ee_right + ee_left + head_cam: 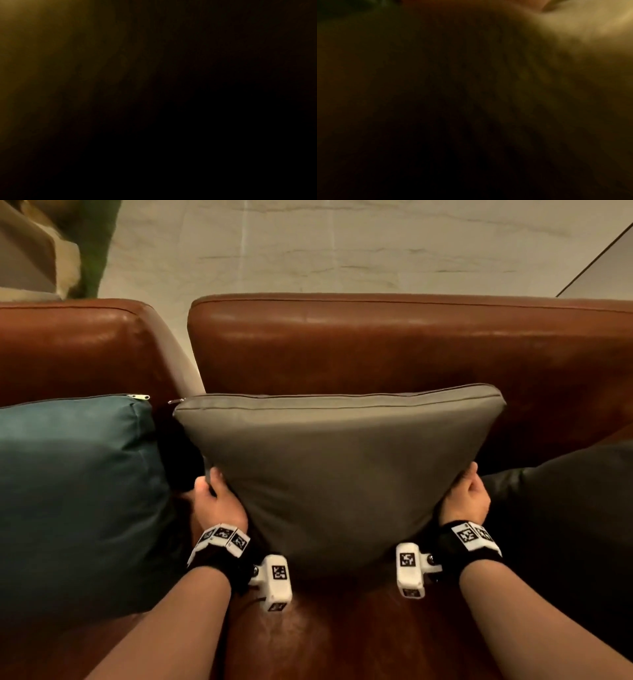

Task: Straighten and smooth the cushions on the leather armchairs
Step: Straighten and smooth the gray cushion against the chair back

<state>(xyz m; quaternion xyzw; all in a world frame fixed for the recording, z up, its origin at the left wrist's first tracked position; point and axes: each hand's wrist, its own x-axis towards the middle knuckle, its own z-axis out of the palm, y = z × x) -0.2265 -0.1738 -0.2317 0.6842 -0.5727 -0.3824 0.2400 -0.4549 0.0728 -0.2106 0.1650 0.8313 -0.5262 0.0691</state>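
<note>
Grey fabric, square, boxed edge with piping: the grey square fabric cushion (pixel 337 470) stands upright on the seat of the brown leather armchair (pixel 394 344), its top edge leaning against the backrest. Zip pull shows at the upper left corner. Top edge reads level; faint creases fan up from the lower left of the face.

Left hand (pixel 219 501) grips the cushion's left side low down, thumb on the front face, fingers wrapped behind the edge. Right hand (pixel 467 498) grips the right side at about the same height, thumb forward, fingers out of sight behind. Both wrist views are dark and blurred; nothing usable from them.

Judgement on step: squaring and seating the cushion.
- Keep both grips at matched height so the top edge stays parallel to the backrest.
- Centre the cushion between the arms, then settle the bottom edge fully onto the seat before letting go.
- Pull outward lightly with both hands to tension the cover and take out the lower-left creases, then sweep a flat palm over the face.
- Risk: uneven release tips the cushion sideways.

Neighbours: a teal velvet-like cushion (pixel 75 498) stands to the left on a second brown leather armchair (pixel 78 347), just beside the grey one. A black leather-like cushion (pixel 561 525) lies to the right, close to the right hand. Pale stone-look floor (pixel 342 244) behind.
</note>
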